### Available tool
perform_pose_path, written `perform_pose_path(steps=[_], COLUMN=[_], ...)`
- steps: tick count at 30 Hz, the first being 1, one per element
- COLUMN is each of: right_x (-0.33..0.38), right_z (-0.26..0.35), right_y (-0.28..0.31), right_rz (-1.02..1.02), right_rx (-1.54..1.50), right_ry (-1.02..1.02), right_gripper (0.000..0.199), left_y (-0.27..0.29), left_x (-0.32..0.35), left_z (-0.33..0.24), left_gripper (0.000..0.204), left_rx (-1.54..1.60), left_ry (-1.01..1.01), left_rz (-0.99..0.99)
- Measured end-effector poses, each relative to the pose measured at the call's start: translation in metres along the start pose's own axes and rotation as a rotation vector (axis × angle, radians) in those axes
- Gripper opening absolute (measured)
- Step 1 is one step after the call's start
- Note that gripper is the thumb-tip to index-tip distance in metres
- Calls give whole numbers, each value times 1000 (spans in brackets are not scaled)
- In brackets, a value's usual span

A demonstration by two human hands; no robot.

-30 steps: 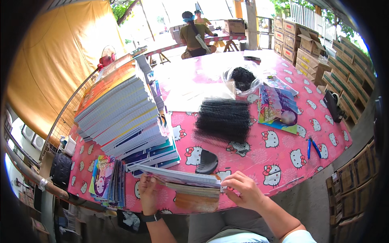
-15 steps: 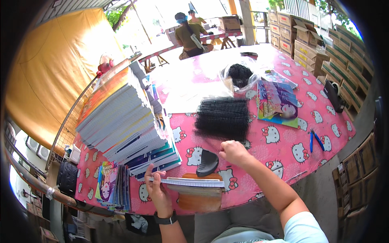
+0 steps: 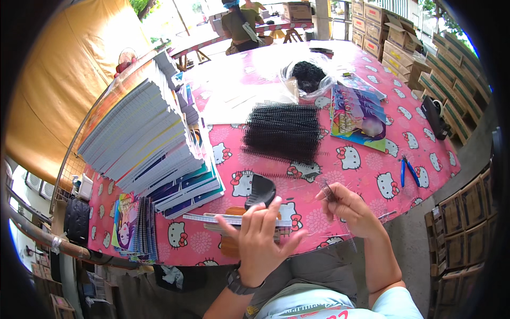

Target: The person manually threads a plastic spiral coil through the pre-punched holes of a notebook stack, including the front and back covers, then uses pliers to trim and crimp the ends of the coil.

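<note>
My left hand [image 3: 263, 236] is open, its fingers spread over a notebook [image 3: 199, 218] whose white page edge faces up; whether the palm presses on it I cannot tell. Under the notebook is a brown wooden block [image 3: 229, 247], with a black curved rest [image 3: 261, 190] just beyond. To the right, my right hand [image 3: 353, 210] pinches a thin dark spiral coil [image 3: 328, 192], part of which trails below the hand. A thick pile of black spiral coils [image 3: 281, 133] lies on the pink patterned tablecloth [image 3: 329, 175], farther out than both hands.
A tall stack of notebooks [image 3: 138, 133] stands at left, with coil-bound notebooks [image 3: 127, 228] nearer. Blue-handled pliers [image 3: 409, 173] and colourful notebooks [image 3: 356, 119] lie at right. Behind the coils sits a plastic bag [image 3: 308, 77] of black material. People work at a far table.
My left hand has moved right from the notebook's left end and spread above it. My right hand has moved right, away from the coil pile, with a coil in it. The view has shifted slightly.
</note>
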State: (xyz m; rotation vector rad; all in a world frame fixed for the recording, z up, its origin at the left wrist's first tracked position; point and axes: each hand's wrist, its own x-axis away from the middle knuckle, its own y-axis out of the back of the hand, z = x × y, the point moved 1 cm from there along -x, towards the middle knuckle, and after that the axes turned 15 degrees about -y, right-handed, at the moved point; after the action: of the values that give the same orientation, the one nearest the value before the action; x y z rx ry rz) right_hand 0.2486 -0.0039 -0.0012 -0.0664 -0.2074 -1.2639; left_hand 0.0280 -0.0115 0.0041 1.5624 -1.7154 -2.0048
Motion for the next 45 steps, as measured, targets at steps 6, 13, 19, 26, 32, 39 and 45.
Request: perform_pose_path(steps=[6,13,19,26,32,39,45], right_x=[4,-8,-17,-14,-12,-11,-6], right_z=[14,13,15,25,33,35,36], right_y=[-24,-28,-28,-25,-25,-30,-36], right_rz=[-75,-220,-26,6,-5,42,-40], right_rx=[102,369,392,512,709,664,636], right_ry=[172,351,405,413,486,270,448], right_gripper=[35,30,29,25,32,48,26], left_y=[-16,14,14,13,14,17,9], left_x=[-7,-10,-2,1,4,-2,3], left_z=[-1,6,18,18,17,14,19], left_gripper=[31,28,15,17,18,22,10], left_rx=[-62,269,350,325,324,310,410], left_ry=[40,6,-39,-56,-67,-83,-73], left_rz=[-15,15,-62,-113,-131,-87,-219])
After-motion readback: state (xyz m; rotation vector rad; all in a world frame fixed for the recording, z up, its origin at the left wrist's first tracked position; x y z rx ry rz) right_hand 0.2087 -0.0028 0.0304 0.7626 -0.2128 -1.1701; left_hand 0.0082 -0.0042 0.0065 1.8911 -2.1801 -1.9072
